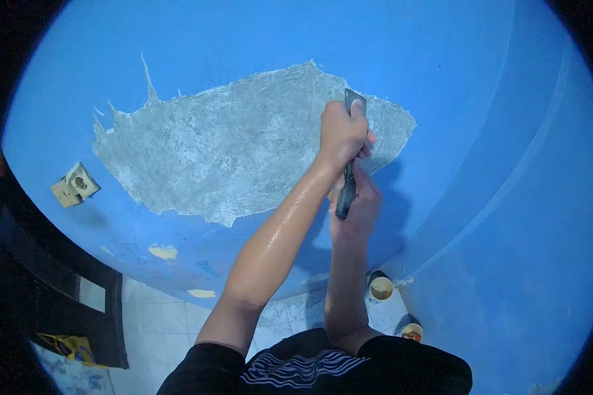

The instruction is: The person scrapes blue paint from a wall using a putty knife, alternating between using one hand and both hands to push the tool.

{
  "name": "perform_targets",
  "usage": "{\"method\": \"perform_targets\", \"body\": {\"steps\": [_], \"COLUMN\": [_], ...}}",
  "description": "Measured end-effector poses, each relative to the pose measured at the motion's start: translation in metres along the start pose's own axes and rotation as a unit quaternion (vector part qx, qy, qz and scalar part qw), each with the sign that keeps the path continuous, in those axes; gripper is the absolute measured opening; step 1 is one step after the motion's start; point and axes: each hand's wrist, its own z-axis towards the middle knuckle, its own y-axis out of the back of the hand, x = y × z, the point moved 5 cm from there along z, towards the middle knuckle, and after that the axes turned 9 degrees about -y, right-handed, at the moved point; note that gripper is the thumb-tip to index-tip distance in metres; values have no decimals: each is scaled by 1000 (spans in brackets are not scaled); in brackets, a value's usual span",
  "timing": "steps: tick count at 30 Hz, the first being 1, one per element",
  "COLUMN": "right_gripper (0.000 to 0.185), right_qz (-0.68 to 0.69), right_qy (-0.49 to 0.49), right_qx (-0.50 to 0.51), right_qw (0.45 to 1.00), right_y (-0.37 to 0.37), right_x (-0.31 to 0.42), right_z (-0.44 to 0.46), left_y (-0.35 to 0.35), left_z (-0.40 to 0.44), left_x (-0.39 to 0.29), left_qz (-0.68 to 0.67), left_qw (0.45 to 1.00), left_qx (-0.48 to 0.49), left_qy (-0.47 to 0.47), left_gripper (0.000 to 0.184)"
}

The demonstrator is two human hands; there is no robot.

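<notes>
A dark scraper (345,197) is held against the blue wall (441,72), at the right part of a bare grey patch (211,145) with ragged paint edges. My left hand (344,131) is closed round the upper part of the scraper, close to its blade, with the thumb on it. Lower down, my right hand (362,201) is closed at the dark handle, whose end shows in front of the palm.
An outlet box (79,184) juts from the wall at the left. Two containers (381,288) (412,331) stand on the tiled floor (158,329) below right. Dark furniture (59,270) with a yellow item (72,347) is at the lower left.
</notes>
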Motion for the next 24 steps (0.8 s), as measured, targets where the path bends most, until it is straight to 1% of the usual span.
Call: {"method": "perform_targets", "body": {"steps": [1,3,4,6,7,9,10,12,13,15,16,18,19,22,24], "right_gripper": [24,24,24,25,25,24,24,25,25,26,26,25,25,25,25], "right_qz": [-1,-14,-13,6,6,-22,-21,-15,-13,-33,-32,-30,-29,-52,-66], "right_qy": [1,2,4,-9,-12,11,13,10,3,-1,5,3,0,7,-9], "right_qx": [-2,34,33,-2,-6,21,18,24,17,-20,-19,28,22,38,-11], "right_qw": [1000,999,999,1000,1000,999,1000,1000,1000,999,999,999,999,998,998], "right_y": [2,2,3,12,16,13,15,18,21,21,20,22,27,25,24], "right_x": [2,5,3,-7,-9,-7,-3,6,3,5,11,22,17,10,15], "right_z": [1,4,6,8,7,11,12,15,10,8,12,15,15,16,19], "left_y": [-2,-4,-4,-2,-2,-2,-7,-12,-10,-11,-14,-20,-18,-13,-17], "left_z": [1,3,4,2,0,6,6,7,1,2,6,8,3,1,10], "left_x": [1,3,6,14,19,14,12,11,16,14,11,13,17,18,16], "left_qz": [-2,-13,-13,-18,-17,-12,-13,-22,-19,-16,-18,-54,-53,-62,-20], "left_qw": [1000,999,999,1000,1000,999,999,1000,1000,999,999,998,998,997,1000], "left_qx": [2,-2,0,7,8,20,23,-22,-21,-32,-28,-37,-34,-32,-9], "left_qy": [1,33,33,4,8,-33,-32,1,10,4,-1,17,23,-11,-5], "left_gripper": [45,40,40,40,40,49,49,50,50,51,51,51,51,46,45]}}
